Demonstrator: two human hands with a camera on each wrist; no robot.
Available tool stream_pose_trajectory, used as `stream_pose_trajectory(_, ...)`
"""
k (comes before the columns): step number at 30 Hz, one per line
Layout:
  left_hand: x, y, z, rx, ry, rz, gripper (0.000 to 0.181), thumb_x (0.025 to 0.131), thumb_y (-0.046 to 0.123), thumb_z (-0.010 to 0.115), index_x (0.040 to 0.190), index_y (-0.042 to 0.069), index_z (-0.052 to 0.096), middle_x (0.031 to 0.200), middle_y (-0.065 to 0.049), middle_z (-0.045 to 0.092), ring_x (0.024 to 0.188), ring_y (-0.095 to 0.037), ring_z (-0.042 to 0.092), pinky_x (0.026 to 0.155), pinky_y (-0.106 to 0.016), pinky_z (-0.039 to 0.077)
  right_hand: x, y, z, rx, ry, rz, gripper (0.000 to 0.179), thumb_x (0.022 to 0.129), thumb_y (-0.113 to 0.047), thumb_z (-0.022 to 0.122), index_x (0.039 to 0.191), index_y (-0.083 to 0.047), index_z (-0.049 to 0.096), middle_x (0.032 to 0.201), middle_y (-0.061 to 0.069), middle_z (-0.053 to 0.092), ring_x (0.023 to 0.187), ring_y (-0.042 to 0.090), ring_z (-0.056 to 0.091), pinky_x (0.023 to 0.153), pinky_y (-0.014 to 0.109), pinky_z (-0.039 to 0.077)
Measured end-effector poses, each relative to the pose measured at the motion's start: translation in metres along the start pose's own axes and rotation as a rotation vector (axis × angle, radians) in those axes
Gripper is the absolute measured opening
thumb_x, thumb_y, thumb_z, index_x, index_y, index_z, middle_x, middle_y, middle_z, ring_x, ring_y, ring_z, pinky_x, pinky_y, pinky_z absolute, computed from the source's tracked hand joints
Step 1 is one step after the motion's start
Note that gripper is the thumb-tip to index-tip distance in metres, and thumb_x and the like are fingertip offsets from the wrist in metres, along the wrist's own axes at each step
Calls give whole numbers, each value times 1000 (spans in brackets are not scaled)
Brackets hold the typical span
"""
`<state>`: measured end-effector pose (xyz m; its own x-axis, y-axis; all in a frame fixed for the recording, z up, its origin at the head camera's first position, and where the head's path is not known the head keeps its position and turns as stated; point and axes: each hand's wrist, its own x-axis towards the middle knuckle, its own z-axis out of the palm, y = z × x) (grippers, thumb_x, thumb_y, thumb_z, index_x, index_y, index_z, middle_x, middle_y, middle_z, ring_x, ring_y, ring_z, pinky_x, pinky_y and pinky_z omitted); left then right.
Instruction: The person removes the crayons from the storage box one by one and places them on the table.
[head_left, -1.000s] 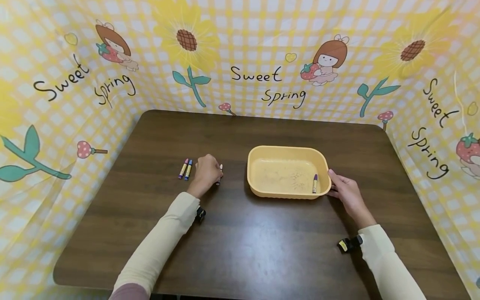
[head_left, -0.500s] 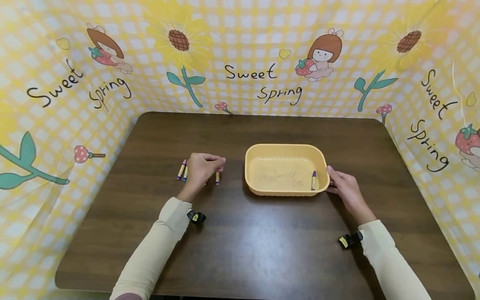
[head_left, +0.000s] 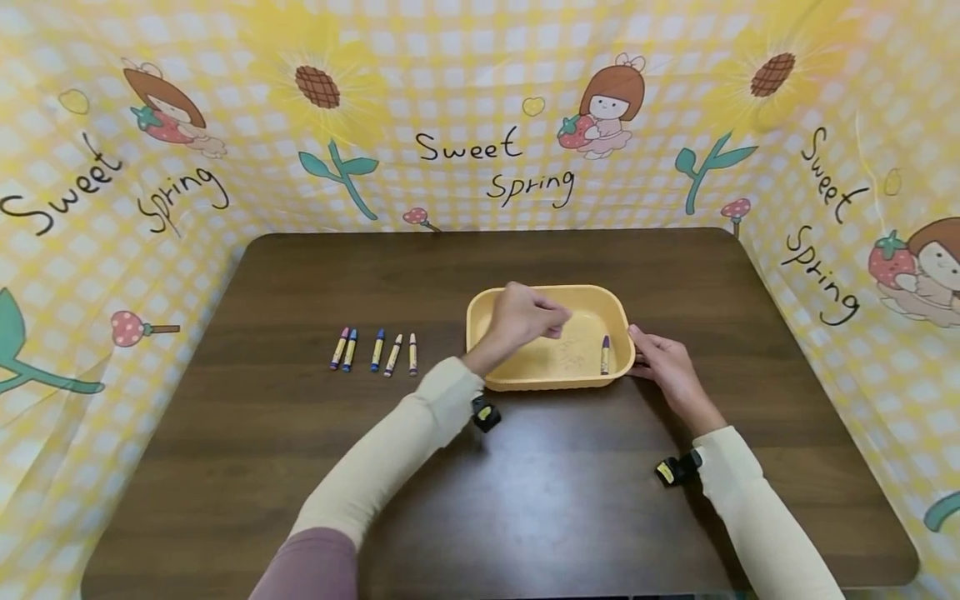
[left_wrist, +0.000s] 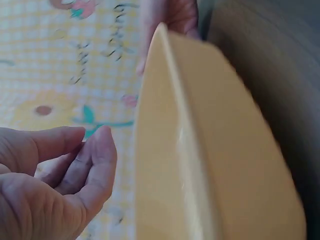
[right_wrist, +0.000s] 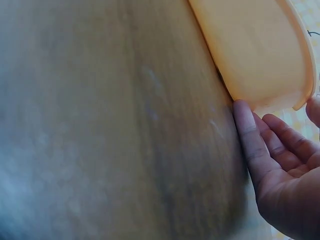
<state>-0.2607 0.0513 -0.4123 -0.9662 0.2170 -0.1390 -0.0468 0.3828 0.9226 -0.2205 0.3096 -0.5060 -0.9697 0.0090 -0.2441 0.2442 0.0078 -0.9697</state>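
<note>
My left hand (head_left: 527, 315) hangs over a yellow plastic tray (head_left: 540, 386), its fingers loosely bent. In the left wrist view a gap shows between the left thumb (left_wrist: 104, 142) and forefinger, with nothing seen in it. My right hand (head_left: 670, 367) holds the tray's right end, thumb at the rim and fingers against the outside. Inside the tray, near that end, lies a purple crayon (head_left: 605, 355). Left of the tray, several crayons lie in a row: a pink-purple crayon (head_left: 340, 348), two blue ones, and a pale crayon (head_left: 393, 355) beside a whitish crayon (head_left: 412, 354).
The brown wooden table (head_left: 570, 492) has rounded corners. A yellow checked cloth (head_left: 465, 92) with printed flowers surrounds its back and sides. A black strap device (head_left: 486, 413) sits on the left wrist, and a similar wrist camera (head_left: 675, 469) on the right.
My left hand has lifted from the crayon row and moved right, over the tray. The row is now uncovered. My right hand keeps its hold, and the head view has shifted slightly.
</note>
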Motion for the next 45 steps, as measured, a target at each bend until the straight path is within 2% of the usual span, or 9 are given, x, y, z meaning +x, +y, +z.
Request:
stream_pose_trajectory(7, 26, 4, 58, 99, -67, -110, 6, 82, 2, 82, 79, -3, 79, 67, -13, 74, 57, -22, 73, 64, -33, 63, 6, 3, 5, 12, 7, -7, 69, 101, -43, 61, 130, 19, 55, 87, -6, 76, 82, 5, 73, 74, 26, 62)
stream_pose_trajectory(11, 33, -2, 78, 299, -56, -39, 24, 77, 2, 83, 56, 4, 71, 47, -2, 62, 43, -14, 60, 42, -20, 47, 6, 3, 3, 3, 21, -6, 68, 101, -42, 62, 130, 18, 55, 88, -5, 75, 82, 6, 73, 74, 25, 62)
stream_pose_trajectory(15, 36, -6, 96, 414, -67, 7, 45, 75, 0, 78, 44, 13, 47, 40, 5, 40, 40, -11, 41, 38, -21, 31, 4, 2, -2, -38, 17, 3, 67, 101, -44, 60, 131, 16, 56, 93, -3, 75, 83, 5, 73, 75, 27, 63)
stream_pose_trajectory(19, 33, -11, 106, 463, -95, 38, 44, 76, -1, 73, 50, 15, 41, 45, 5, 35, 48, -15, 43, 44, -23, 33, 3, 0, -3, -59, 1, -5, 66, 102, -43, 60, 131, 15, 58, 98, 3, 76, 84, 7, 73, 75, 29, 63)
stream_pose_trajectory(23, 30, -8, 112, 522, -90, 107, 37, 75, -1, 75, 56, 13, 47, 55, 1, 42, 60, -19, 48, 49, -24, 37, 2, -3, -3, -61, -17, -23, 64, 103, -41, 59, 130, 17, 58, 97, 4, 76, 83, 8, 74, 74, 29, 63)
stream_pose_trajectory(28, 28, -5, 119, 595, -89, 100, 25, 75, -1, 75, 66, 11, 55, 72, -6, 56, 68, -22, 54, 50, -24, 41, 3, -2, -2, -59, -21, -12, 63, 103, -40, 58, 127, 18, 58, 89, -3, 74, 81, 8, 73, 74, 29, 63)
stream_pose_trajectory(37, 33, 0, 130, 708, -60, 137, 21, 93, 20, 64, 75, 10, 66, 94, -10, 72, 94, -28, 71, 72, -35, 58, 1, -1, -1, -55, -8, -21, 58, 103, -40, 58, 121, 16, 62, 86, -3, 74, 79, 9, 73, 73, 31, 63)
stream_pose_trajectory(41, 37, -1, 133, 759, -33, 158, 19, 94, 22, 62, 88, 7, 73, 97, -11, 74, 94, -28, 73, 76, -36, 60, -1, -1, 2, -41, -2, -14, 55, 103, -40, 59, 117, 13, 65, 84, -3, 74, 78, 9, 73, 74, 32, 64)
stream_pose_trajectory(45, 40, -2, 131, 716, -22, 158, 17, 92, 19, 64, 83, 7, 71, 91, -11, 72, 90, -28, 71, 71, -33, 59, -1, -2, 2, -21, 10, -4, 50, 103, -39, 60, 113, 9, 67, 83, -3, 74, 77, 9, 73, 74, 33, 64)
